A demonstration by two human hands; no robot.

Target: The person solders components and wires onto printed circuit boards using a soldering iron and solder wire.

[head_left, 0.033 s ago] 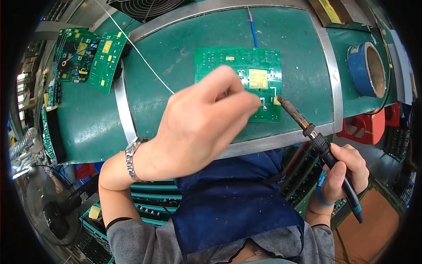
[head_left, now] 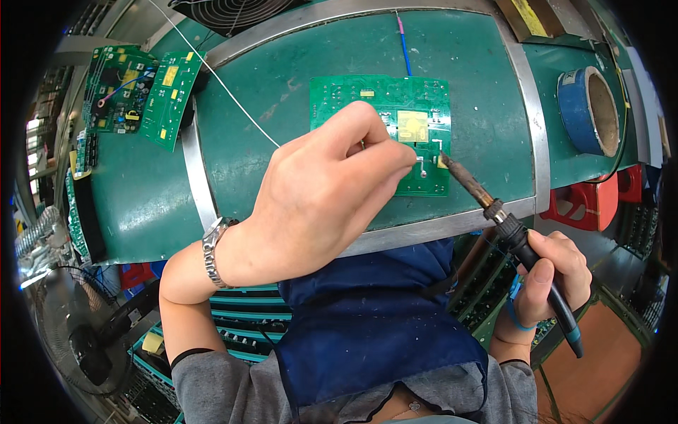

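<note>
A green circuit board (head_left: 381, 87) lies on the green work surface, a blue wire (head_left: 405, 53) reaching away from its far edge. Over its near left part is my left hand (head_left: 332, 191), thumb and fingers pinched together. A thin pale solder wire (head_left: 236, 100) runs from the upper left into that hand; the fingers hide its end. My right hand (head_left: 558, 275), right of the board and nearer me, holds a soldering iron (head_left: 519, 239) by its black handle. The iron's dark tip points at the board's right edge, near a small yellow patch; whether it touches cannot be made out.
Two more circuit boards (head_left: 166, 99) stand at the left. A blue-sided roll (head_left: 580, 113) sits at the right, with a red plastic stool (head_left: 590, 201) below it. Metal strips (head_left: 534, 134) frame the work surface. At the far edge is a black fan grille (head_left: 229, 14).
The circuit board sits very slightly farther left. My left fingertips and the iron's tip have shifted a little the same way. Both hands keep their grips.
</note>
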